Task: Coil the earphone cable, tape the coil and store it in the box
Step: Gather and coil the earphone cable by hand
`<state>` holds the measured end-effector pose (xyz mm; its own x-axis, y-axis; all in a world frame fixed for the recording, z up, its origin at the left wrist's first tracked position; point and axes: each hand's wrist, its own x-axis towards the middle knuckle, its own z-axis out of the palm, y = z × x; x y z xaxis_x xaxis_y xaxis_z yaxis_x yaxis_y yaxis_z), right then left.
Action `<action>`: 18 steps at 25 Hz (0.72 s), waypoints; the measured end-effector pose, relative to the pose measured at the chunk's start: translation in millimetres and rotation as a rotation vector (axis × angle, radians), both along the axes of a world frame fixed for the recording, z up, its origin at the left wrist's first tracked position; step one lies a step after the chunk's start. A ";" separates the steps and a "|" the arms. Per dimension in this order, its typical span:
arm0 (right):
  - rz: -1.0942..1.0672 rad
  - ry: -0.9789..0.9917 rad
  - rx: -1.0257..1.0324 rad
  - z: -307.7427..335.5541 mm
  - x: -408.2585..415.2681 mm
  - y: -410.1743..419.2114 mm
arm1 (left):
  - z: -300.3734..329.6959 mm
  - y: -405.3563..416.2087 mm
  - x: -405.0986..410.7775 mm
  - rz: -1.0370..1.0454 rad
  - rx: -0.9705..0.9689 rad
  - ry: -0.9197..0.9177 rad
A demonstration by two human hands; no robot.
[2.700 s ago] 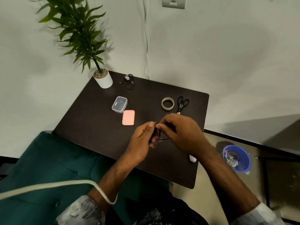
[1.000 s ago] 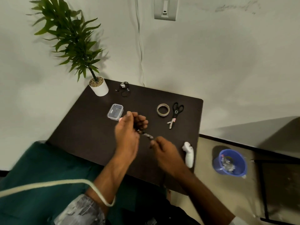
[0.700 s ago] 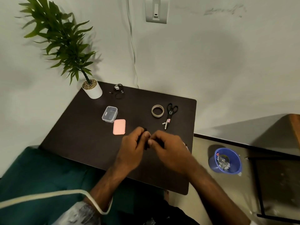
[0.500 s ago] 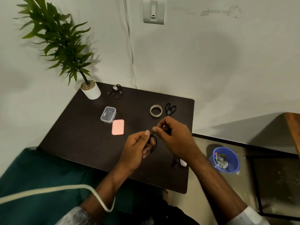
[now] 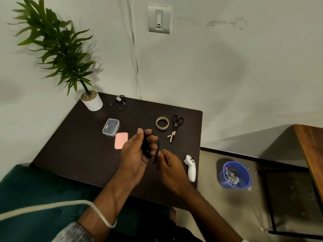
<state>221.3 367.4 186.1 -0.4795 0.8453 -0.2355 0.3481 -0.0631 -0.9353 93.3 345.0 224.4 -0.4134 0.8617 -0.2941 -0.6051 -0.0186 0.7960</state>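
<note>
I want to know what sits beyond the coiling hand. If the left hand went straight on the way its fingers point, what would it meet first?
Probably the tape roll: the left hand, wrapped in earphone cable, points up toward it. Depth is unclear.

We see a dark tabletop carrying a potted plant at its far left corner, a small tangle of black cable beside it, a clear box with a pink lid just beside it, a tape roll, scissors and a white controller.
</note>
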 end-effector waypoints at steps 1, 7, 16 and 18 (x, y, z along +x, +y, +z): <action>0.031 -0.039 0.023 2.1 -0.2 -2.0 | -4.8 -0.3 1.0 0.009 -0.016 0.140; 0.123 -0.277 0.220 16.5 0.0 -5.8 | -28.7 -9.7 8.7 -0.037 -0.084 0.743; -0.017 -0.073 0.159 23.2 -7.2 -4.3 | -29.5 -6.0 19.7 -0.013 -0.145 0.504; -0.048 -0.043 0.127 23.4 -5.7 -0.2 | -27.0 -8.2 21.3 -0.060 -0.132 0.539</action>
